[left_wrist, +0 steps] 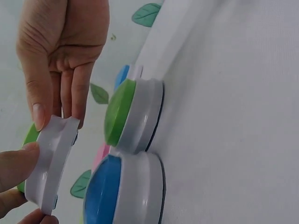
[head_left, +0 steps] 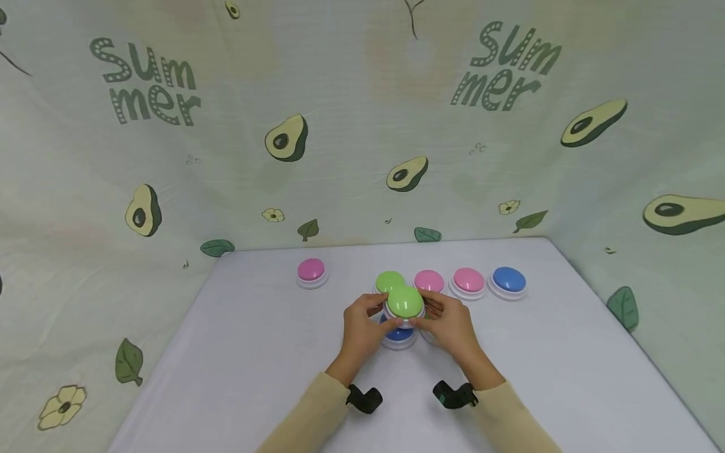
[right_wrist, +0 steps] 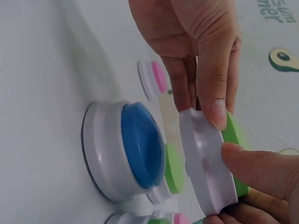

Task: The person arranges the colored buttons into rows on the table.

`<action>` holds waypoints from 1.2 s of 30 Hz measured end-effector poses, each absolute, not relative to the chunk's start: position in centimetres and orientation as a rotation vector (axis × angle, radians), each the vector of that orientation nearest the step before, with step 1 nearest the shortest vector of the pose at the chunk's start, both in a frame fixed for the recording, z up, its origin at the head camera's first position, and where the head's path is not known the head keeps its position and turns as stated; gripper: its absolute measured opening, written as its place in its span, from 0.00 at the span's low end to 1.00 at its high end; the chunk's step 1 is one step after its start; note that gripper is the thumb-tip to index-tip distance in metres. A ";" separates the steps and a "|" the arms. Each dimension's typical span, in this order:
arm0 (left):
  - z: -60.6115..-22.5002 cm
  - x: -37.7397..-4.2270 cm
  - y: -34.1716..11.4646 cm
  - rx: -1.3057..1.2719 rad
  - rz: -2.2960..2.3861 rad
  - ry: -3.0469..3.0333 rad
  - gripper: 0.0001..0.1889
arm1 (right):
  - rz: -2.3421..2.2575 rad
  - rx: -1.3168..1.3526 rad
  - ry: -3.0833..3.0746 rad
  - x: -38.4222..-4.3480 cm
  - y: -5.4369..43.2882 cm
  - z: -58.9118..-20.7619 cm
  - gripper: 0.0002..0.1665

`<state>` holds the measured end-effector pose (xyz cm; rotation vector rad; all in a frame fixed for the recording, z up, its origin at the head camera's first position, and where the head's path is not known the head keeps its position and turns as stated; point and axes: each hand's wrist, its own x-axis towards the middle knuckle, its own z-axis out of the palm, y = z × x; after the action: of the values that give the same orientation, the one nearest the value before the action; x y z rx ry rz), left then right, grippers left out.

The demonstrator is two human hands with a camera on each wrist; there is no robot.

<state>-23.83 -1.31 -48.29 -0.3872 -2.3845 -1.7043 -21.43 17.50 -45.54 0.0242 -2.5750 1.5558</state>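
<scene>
Both hands hold one green-topped push button (head_left: pixel 404 302) by its white round base, raised and tilted over the table. My left hand (head_left: pixel 361 330) pinches its left edge between thumb and fingers, and my right hand (head_left: pixel 453 324) grips the right edge the same way. The white base (right_wrist: pixel 205 158) shows side-on in the right wrist view, thumbs on the near side. Just below sits a blue push button (head_left: pixel 399 335), upright on the table and partly covered by the held one. Another green button (left_wrist: pixel 119 114) stands beside it, mostly hidden by my right hand in the head view.
Behind the hands stand a green button (head_left: pixel 389 281), two pink buttons (head_left: pixel 428 280) (head_left: pixel 468 279) and a blue button (head_left: pixel 508 279). A further pink button (head_left: pixel 311 269) is apart at the left. The white table (head_left: pixel 255 365) ends against a printed cloth (head_left: pixel 340 201).
</scene>
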 end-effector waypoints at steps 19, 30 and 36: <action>-48.4 -22.7 7.2 -0.598 -1.688 -2.389 0.33 | 1.456 -0.108 -2.600 -18.7 25.1 -45.1 0.41; -49.3 -20.9 11.4 -0.778 -1.862 -2.417 0.36 | 1.442 -0.228 -2.663 -18.5 29.3 -46.2 0.47; -50.2 -20.0 12.9 -0.827 -2.027 -2.435 0.41 | 1.485 -0.308 -2.700 -18.8 30.7 -46.8 0.51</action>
<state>-20.02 12.87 -50.18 -0.8268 -2.4348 -2.0272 -18.80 30.70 -46.80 -0.3081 -2.6996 1.4854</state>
